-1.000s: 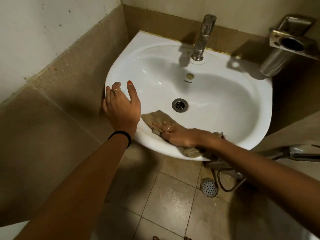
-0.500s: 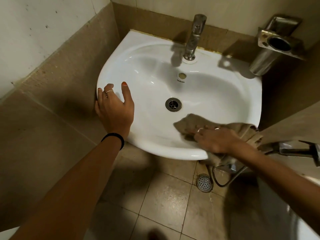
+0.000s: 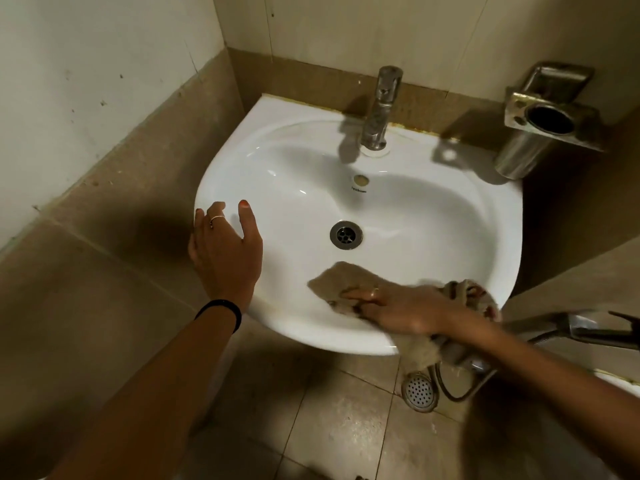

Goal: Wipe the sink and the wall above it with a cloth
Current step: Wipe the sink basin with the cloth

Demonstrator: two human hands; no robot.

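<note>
A white ceramic sink [image 3: 433, 216] hangs in a tiled corner, with a metal tap [image 3: 381, 109] at its back and a drain [image 3: 346, 234] in the bowl. My right hand [image 3: 401, 308] presses a beige cloth [image 3: 341, 280] flat against the near inner slope of the bowl; the rest of the cloth bunches over the front right rim and hangs below it. My left hand [image 3: 225, 251] rests on the sink's left rim with its fingers spread, holding nothing. The wall above the sink [image 3: 363, 32] is pale with a brown tile band.
A steel holder [image 3: 540, 123] is fixed to the wall at the right of the sink. A hand-sprayer and hose [image 3: 588, 329] sit at the right edge. A floor drain [image 3: 419, 393] lies on the tiled floor below the sink. The left wall [image 3: 86, 81] stands close by.
My right hand swept the cloth from the bowl's front left to the front right, then back a little toward the middle. My left hand stayed on the left rim.
</note>
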